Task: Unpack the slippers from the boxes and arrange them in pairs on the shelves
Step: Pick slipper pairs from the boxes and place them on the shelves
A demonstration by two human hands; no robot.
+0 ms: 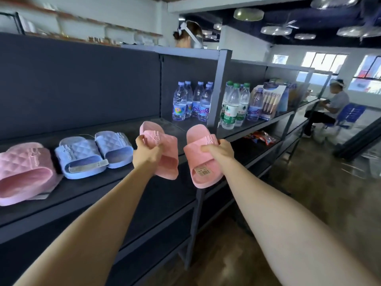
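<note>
Your left hand (147, 146) grips one pink slipper (162, 153) by its strap, fingers curled over the band; your right hand (219, 149) pinches the strap of the other pink slipper (203, 164) the same way. You hold both above the dark shelf (86, 188), toes pointing toward the back panel, probably so they can go down side by side as a pair. They hang just right of the blue pair (92, 153) that already sits together on the shelf, with a quilted pink slipper (24, 172) further left. The slippers look like soft moulded foam, smooth and rounded; a barcode sticker (204, 172) sits on the right one's footbed. Water bottles (191, 102) stand further along the shelf.
</note>
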